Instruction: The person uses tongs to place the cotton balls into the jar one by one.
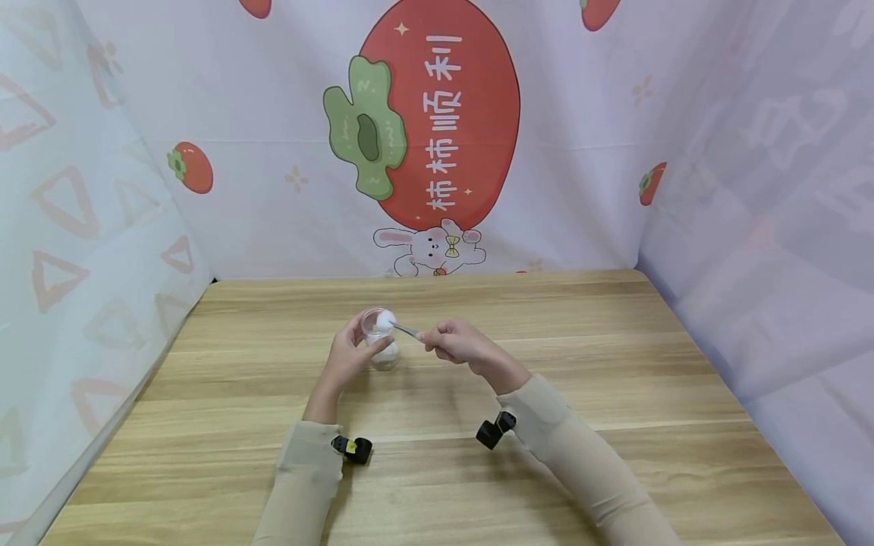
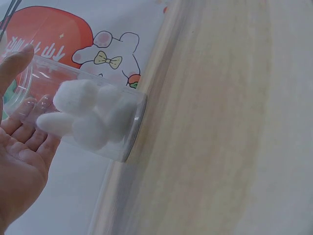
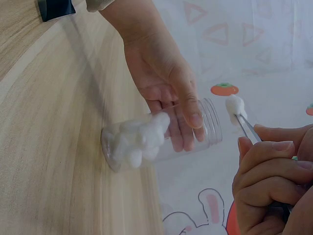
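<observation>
My left hand (image 1: 347,355) grips a clear, open-mouthed plastic jar (image 3: 183,154) near its rim, thumb on one side and fingers on the other. The jar stands upright on the table. White cotton balls (image 2: 90,129) fill its lower part in the left wrist view. My right hand (image 1: 463,343) pinches metal tweezers (image 3: 250,131), its fingers curled in. Between the tweezer tips is one cotton ball (image 3: 235,106), just outside the jar's mouth in the right wrist view. From the head view it overlaps the rim.
The wooden table (image 1: 580,349) extends around both hands. Behind it hangs a white cloth (image 1: 567,205) printed with a big red persimmon and a rabbit. More cloth closes off the left and right sides. Small black cameras (image 1: 355,450) are strapped to both sleeves.
</observation>
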Motion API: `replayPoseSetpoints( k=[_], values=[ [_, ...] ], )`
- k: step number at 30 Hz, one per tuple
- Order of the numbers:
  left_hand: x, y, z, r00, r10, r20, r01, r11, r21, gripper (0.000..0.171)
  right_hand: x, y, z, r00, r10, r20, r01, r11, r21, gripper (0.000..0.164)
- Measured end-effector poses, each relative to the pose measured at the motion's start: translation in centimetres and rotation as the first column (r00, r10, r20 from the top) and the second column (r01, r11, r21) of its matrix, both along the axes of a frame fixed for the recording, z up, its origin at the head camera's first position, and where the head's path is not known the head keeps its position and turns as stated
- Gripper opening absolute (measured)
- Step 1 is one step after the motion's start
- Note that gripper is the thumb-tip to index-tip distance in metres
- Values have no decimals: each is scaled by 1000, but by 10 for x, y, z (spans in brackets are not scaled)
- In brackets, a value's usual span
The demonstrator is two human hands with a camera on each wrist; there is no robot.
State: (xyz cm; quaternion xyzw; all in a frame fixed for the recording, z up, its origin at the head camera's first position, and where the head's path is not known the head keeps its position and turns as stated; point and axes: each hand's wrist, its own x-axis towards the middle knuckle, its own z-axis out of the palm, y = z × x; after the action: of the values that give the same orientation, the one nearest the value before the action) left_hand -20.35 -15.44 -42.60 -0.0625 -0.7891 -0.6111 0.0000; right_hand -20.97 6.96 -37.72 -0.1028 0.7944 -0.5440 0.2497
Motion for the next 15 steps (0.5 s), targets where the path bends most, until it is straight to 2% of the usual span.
replayPoseSetpoints(
  k=[7,15],
  values=[
    [-11,-5,-18,1000,4,-5,-4,1000,9,63,-4,-5,0,1000,-14,6,14,1000,7,27],
    [-12,-5,-21,1000,7,-10,-7,1000,9,64,-10,-9,-4,1000,-27,13,26,1000,10,27]
  ],
)
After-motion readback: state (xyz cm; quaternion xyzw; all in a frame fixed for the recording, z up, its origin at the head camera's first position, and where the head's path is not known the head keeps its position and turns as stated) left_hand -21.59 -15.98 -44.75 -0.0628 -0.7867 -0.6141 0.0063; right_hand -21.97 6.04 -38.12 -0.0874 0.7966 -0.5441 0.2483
